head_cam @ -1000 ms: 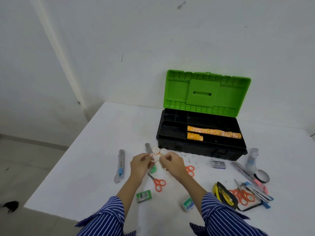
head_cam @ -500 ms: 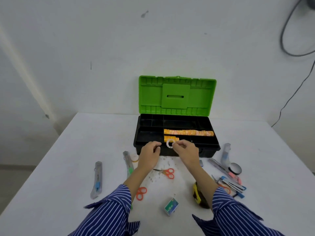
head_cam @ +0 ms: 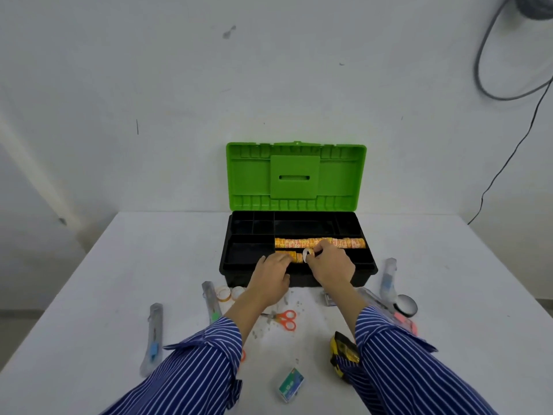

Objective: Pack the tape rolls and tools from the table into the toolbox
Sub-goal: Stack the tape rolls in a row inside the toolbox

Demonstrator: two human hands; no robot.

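Head view: both hands reach over the front edge of the black toolbox, which sits on the white table with its green lid standing open. The right hand pinches a small white tape roll between thumb and fingers, with the other fingers curled. It holds the roll upright at the end of the short row of orange tape rolls in the front slot. The left hand lies flat and loosely open, palm down. Its fingertips touch the short row, and I cannot see it holding anything. A long row of orange tape rolls fills the slot behind. On the table near the box lie 2 loose tape rolls, orange scissors and a grey knife.
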